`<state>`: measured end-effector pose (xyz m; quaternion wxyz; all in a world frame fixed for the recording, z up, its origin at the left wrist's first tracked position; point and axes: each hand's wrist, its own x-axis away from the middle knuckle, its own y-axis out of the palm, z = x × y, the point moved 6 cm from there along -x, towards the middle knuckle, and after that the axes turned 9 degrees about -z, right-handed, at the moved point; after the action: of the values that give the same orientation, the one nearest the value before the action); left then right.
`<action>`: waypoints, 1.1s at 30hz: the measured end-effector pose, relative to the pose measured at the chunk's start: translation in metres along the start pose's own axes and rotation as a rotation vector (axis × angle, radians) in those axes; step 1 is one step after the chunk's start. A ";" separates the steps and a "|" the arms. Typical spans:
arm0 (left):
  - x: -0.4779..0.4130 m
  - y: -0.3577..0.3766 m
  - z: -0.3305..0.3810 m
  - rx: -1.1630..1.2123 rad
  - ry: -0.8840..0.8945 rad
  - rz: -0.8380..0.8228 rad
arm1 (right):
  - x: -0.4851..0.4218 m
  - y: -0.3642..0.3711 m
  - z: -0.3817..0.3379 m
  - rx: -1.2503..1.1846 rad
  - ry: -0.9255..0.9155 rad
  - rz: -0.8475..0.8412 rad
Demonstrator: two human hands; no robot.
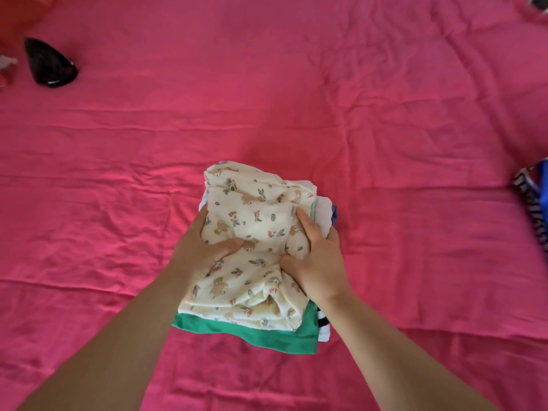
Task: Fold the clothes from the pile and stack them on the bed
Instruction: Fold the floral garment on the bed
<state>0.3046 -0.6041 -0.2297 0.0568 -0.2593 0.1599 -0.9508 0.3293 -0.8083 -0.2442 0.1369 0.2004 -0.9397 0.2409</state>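
Observation:
A folded cream garment with small animal and leaf prints (pixel 252 215) lies on top of a stack in the middle of the bed. Under it shows a green garment (pixel 267 333), and white, blue and black-striped edges (pixel 324 216) stick out on the right. My left hand (pixel 204 247) grips the stack's left side, thumb on top of the cream fabric. My right hand (pixel 317 256) grips the right side, its thumb pressed into a crease and its fingers curled round the edge. The fingers of both hands are hidden under or beside the stack.
The bed is covered by a wrinkled pink sheet (pixel 296 99). A shiny black object (pixel 49 63) lies at the far left next to red and white items (pixel 7 69). A blue and black-white patterned cloth (pixel 533 200) sits at the right edge.

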 end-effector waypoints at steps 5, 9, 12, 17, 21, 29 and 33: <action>0.024 0.033 0.039 0.064 0.018 -0.010 | 0.027 -0.057 -0.014 0.035 -0.035 0.011; 0.040 0.084 0.083 0.095 0.055 -0.020 | 0.056 -0.126 -0.015 0.074 -0.034 0.046; 0.051 0.136 0.124 0.141 0.107 -0.047 | 0.078 -0.194 -0.012 0.131 -0.040 0.091; 0.069 0.252 0.197 0.207 0.222 -0.120 | 0.118 -0.323 0.011 0.235 0.023 0.148; 0.076 0.356 0.238 0.262 0.279 -0.203 | 0.146 -0.418 0.050 0.290 0.088 0.180; 0.046 0.509 0.185 0.006 0.012 -0.365 | 0.154 -0.490 0.194 0.402 0.390 0.027; 0.055 0.507 0.204 -0.297 0.015 -0.169 | 0.155 -0.505 0.192 0.586 0.430 0.102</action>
<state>0.3748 -1.1488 -0.2068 -0.0634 -0.2700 0.2769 -0.9200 0.3847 -1.3598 -0.1510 0.2557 0.1290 -0.7893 0.5431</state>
